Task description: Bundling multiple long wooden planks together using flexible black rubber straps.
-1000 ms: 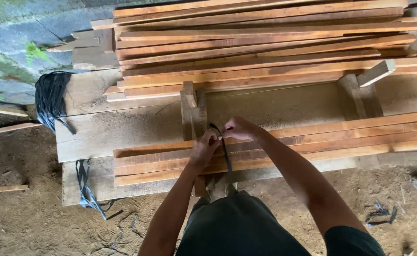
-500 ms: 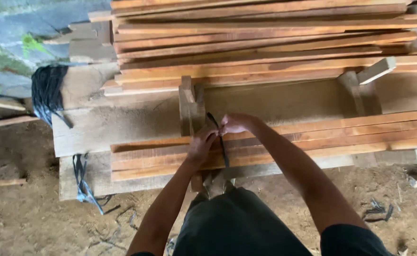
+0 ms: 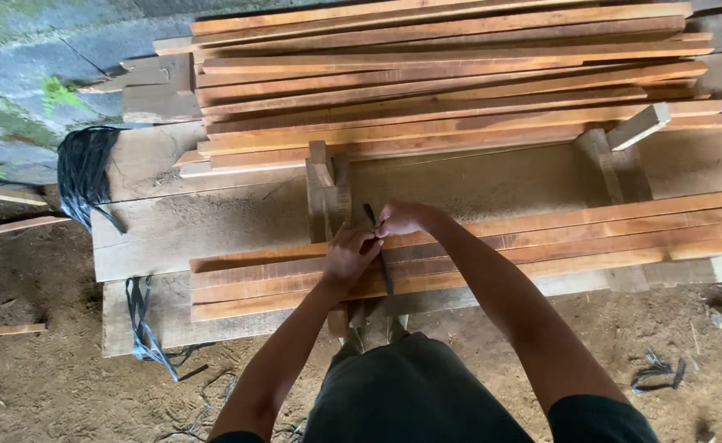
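The person's left hand (image 3: 351,256) and right hand (image 3: 400,218) meet over a bundle of long reddish-brown wooden slats (image 3: 541,246) lying along the near edge of a rough plank table (image 3: 213,221). Both hands are closed in a pinch on a thin black plastic strap (image 3: 384,267), which runs from the fingers down over the front of the slats and out of sight below them. The right hand holds an upper end that sticks up just beside a short upright wooden post (image 3: 326,193).

Judging from this, the tying is midway: the strap is already round the bundle and its ends are gathered, but whether a knot is formed cannot be told, since the fingers cover it. Only this one strap shows on the bundle; the long stretch running to the right has no binding in view.

The slats are flat, narrow and fairly even, stacked a few deep with their left ends roughly aligned. A larger loose pile of similar slats (image 3: 459,74) lies at the far side of the table, and a hank of black straps (image 3: 82,172) hangs at its left end.
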